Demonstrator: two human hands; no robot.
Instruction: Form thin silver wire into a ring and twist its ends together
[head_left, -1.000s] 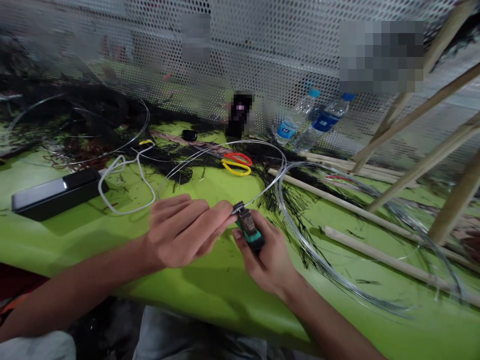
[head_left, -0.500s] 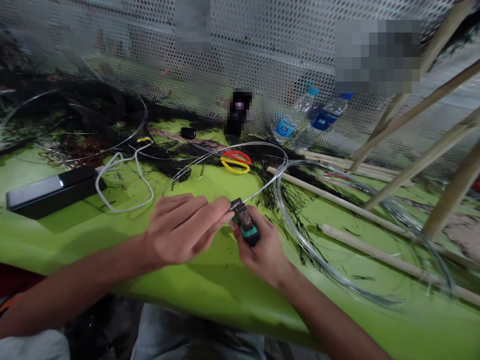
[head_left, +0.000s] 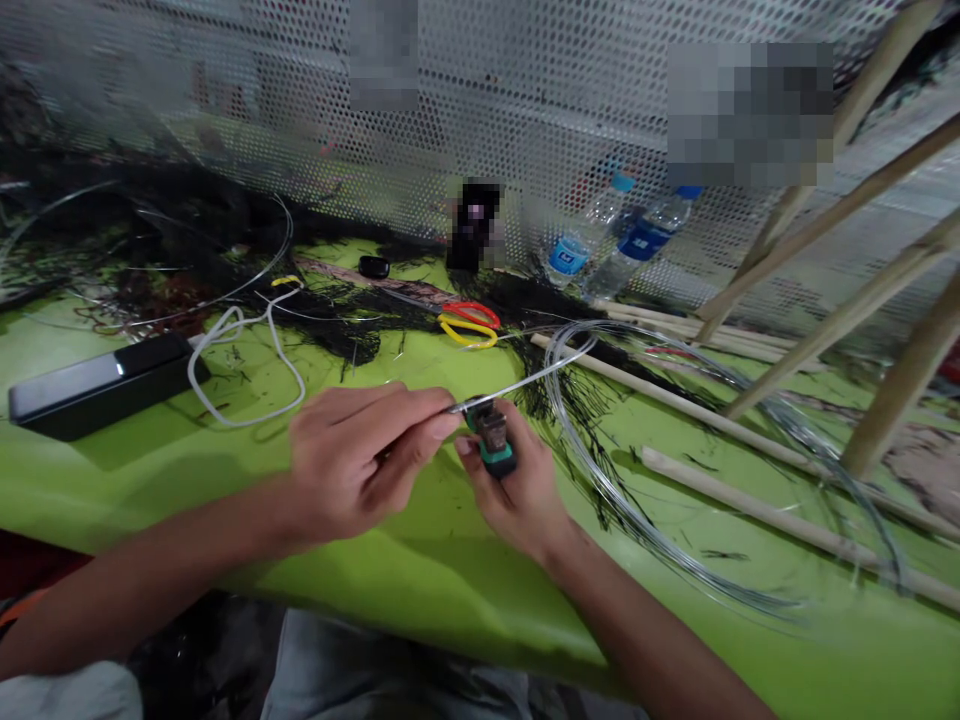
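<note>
My left hand (head_left: 367, 455) is closed in a pinch on a thin silvery wire (head_left: 525, 380), which runs right from my fingertips to the coil of wire (head_left: 600, 465) lying on the green table (head_left: 450, 590). My right hand (head_left: 525, 500) is wrapped round a pair of pliers (head_left: 495, 445) with dark jaws and a green part. The plier head sits just right of my left fingertips, close under the wire; whether the jaws touch it I cannot tell. My right palm hides most of the handles.
Behind my hands lie scissors (head_left: 469, 325) with red and yellow handles, among black fibres. A black box (head_left: 105, 385) and a white cord (head_left: 289, 360) are at the left. Wooden sticks (head_left: 750, 510) lie at the right, and two water bottles (head_left: 574, 245) stand against the perforated panel (head_left: 300, 110).
The wide wire arc that stretched over the scissors has gone from there; the wire now runs lower, toward the coil. The plier head has turned slightly, and my left hand has shifted slightly left.
</note>
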